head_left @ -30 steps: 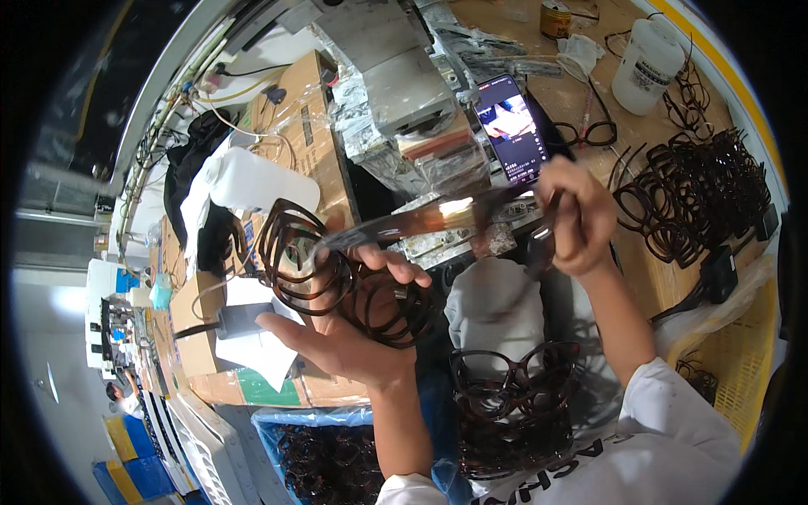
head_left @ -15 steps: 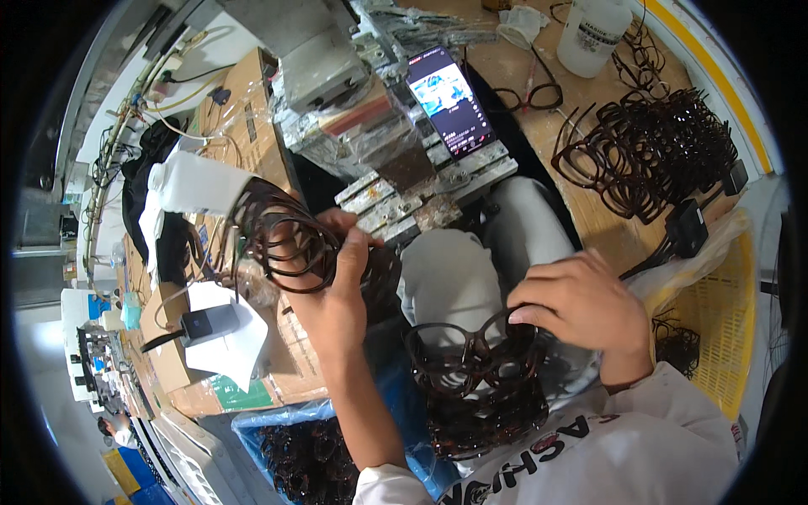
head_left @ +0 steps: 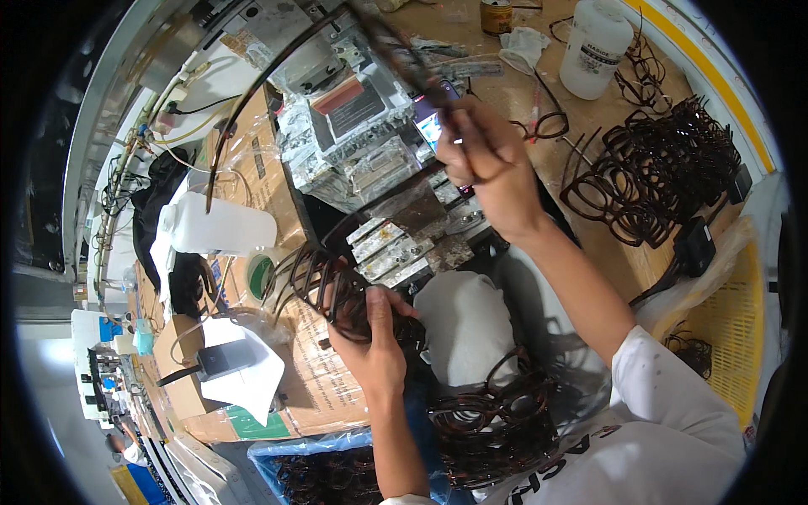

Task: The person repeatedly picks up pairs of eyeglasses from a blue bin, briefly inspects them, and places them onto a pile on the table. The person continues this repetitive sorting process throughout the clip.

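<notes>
A grimy metal machine (head_left: 362, 109) stands ahead, a yellow basket (head_left: 734, 316) at right near a heap of dark spectacle frames (head_left: 673, 164); the right hand (head_left: 492, 164) partly blocks a phone (head_left: 425, 126). That hand is closed round a blurred brown frame (head_left: 417, 71), before the machine; the left hand (head_left: 370, 349), half curled, grips a bunch of frames (head_left: 324, 290). Compared with half a second ago, the right hand is higher, away from the lap.

Wears a loose white top (head_left: 652, 454) with dark lettering (head_left: 528, 485) across the front and wide, roughly elbow-length sleeves (head_left: 656, 370), plus light grey trousers (head_left: 465, 316).
</notes>
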Tool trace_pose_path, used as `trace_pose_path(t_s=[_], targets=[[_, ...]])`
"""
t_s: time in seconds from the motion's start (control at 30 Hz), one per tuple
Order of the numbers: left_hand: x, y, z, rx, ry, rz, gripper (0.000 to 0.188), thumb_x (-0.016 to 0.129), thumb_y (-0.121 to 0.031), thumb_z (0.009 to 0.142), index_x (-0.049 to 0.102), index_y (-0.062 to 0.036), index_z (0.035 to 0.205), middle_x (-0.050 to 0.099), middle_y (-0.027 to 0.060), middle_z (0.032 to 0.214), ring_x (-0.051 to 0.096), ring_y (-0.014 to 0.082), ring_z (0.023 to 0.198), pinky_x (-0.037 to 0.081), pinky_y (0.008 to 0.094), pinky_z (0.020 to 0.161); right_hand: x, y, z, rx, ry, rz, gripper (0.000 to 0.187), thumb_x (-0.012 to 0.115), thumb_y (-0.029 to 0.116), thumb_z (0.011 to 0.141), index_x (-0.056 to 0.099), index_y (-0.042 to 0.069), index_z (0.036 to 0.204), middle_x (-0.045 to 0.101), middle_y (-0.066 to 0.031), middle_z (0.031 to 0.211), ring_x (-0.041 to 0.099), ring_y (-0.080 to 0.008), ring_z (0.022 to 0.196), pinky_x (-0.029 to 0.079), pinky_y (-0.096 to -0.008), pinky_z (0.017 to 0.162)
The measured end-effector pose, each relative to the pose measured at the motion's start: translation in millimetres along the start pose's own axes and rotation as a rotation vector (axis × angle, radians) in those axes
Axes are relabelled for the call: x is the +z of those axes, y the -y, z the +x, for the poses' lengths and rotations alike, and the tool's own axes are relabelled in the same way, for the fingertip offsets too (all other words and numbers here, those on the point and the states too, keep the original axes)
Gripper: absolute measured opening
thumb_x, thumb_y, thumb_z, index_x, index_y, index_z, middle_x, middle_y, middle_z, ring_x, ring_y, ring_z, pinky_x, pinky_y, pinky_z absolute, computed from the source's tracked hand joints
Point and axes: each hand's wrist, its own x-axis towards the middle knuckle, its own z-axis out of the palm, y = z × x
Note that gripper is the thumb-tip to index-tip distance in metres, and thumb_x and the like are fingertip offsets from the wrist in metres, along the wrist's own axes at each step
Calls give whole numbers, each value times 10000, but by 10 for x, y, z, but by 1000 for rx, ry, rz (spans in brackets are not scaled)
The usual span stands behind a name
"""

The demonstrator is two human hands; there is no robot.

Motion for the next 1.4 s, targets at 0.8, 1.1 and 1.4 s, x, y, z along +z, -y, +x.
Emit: trace_pose_path(t_s=[0.8,1.1,1.4], targets=[[-37,-660,-77,-104,-44,-636,914,325,-763,779,482,37,1192,551,75,708,534,178,569,462,328,455,-136,264,-629,-575,116,-465,167,470,157,917,512,-4,934,528,-96,716,483,-181,538,392,-278,502],[157,-796,-346,119,-68,-377,988,362,-803,719,387,9,1280,554,103,830,572,197,633,509,332,596,146,460,-907,-689,169,-883,287,568,-70,675,516,-4,950,490,-92,623,473,-249,474,354,-315,413],[208,-895,-872,532,141,-231,985,795,-141,681,133,-26,1402,528,69,919,588,226,724,538,390,661,348,624,-1220,-708,270,-739,198,496,-7,761,486,31,955,525,-88,690,468,-222,482,362,-323,412]])
